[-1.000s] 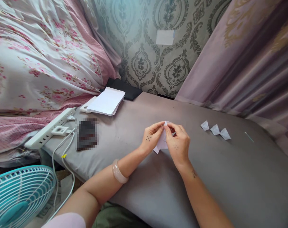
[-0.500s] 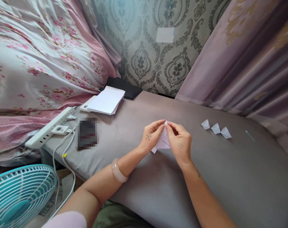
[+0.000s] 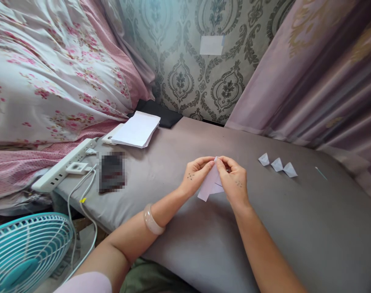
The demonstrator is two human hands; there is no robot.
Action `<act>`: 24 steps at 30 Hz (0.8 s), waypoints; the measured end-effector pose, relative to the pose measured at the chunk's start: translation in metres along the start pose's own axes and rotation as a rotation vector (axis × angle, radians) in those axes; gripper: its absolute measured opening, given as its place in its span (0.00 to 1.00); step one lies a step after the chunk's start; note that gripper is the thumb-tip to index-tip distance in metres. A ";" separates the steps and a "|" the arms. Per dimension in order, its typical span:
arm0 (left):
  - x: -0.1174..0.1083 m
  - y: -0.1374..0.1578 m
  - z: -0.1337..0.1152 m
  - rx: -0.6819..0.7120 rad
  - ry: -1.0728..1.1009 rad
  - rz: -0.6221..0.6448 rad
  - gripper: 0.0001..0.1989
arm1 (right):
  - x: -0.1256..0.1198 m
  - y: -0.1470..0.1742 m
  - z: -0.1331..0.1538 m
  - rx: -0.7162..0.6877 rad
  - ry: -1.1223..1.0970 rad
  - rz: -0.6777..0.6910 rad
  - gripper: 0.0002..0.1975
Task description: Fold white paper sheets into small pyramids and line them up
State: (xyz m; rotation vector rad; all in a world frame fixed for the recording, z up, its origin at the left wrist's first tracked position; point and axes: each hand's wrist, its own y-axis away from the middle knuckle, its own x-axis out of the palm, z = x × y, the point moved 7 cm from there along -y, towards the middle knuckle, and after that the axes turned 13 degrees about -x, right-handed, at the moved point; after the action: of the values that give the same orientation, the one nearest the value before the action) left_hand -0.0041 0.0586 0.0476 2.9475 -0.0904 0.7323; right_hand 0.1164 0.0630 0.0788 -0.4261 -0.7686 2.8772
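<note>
Both hands pinch a partly folded sheet of paper [image 3: 208, 186] just above the grey-covered table [image 3: 191, 236]. My left hand [image 3: 197, 174] grips its upper left edge between thumb and fingers. On the other side, my right hand [image 3: 234, 179] has its thumb pressed on the paper near the top point, and its fingers curl behind. A long flap hangs toward me, with a dark line showing on the paper beside it. The thumbs almost meet at the tip. To the right lie three small folded paper pieces [image 3: 277, 165] in a row.
A stack of white paper [image 3: 136, 128] lies at the back left, by a black item [image 3: 163, 113]. Left of my hands are a blurred dark object [image 3: 112, 171], a white power strip [image 3: 63, 166] with cables, and a fan [image 3: 26, 252]. A thin stick [image 3: 321, 173] lies far right.
The paper's left flap has swung and widened, its lower end now pointing down between my hands. Both hands have shifted only slightly, still pinching the top.
</note>
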 end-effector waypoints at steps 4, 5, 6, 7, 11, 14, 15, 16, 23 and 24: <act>-0.002 0.000 -0.002 0.020 -0.023 -0.026 0.11 | 0.002 0.000 -0.005 0.043 -0.086 -0.004 0.15; -0.003 0.000 -0.003 0.033 -0.034 -0.036 0.11 | 0.003 0.000 -0.004 0.042 -0.086 0.000 0.15; -0.004 0.000 -0.003 0.048 -0.045 -0.044 0.11 | 0.003 0.000 -0.002 0.037 -0.079 0.004 0.15; -0.005 0.000 -0.004 0.062 -0.056 -0.051 0.10 | 0.003 0.000 0.000 0.029 -0.066 0.006 0.16; -0.007 -0.001 -0.005 0.096 -0.103 -0.071 0.10 | 0.001 -0.001 0.005 -0.003 -0.013 0.009 0.15; -0.006 0.000 -0.005 0.089 -0.118 -0.069 0.10 | 0.000 -0.002 0.002 0.007 -0.014 0.016 0.15; -0.005 0.000 -0.005 0.084 -0.117 -0.064 0.10 | 0.000 -0.002 0.000 0.015 -0.025 0.018 0.15; -0.005 0.001 -0.005 0.080 -0.116 -0.061 0.10 | 0.001 -0.002 -0.002 0.026 -0.040 0.018 0.15; -0.006 0.000 -0.008 0.094 -0.092 -0.057 0.10 | 0.004 0.000 0.001 0.047 -0.083 0.076 0.14; -0.006 -0.001 -0.008 0.097 -0.090 -0.055 0.10 | 0.004 0.000 0.002 0.044 -0.082 0.085 0.14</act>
State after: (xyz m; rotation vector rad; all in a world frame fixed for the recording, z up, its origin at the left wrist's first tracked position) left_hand -0.0132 0.0604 0.0517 3.0611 0.0199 0.6139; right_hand 0.1120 0.0629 0.0797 -0.3449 -0.7148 3.0014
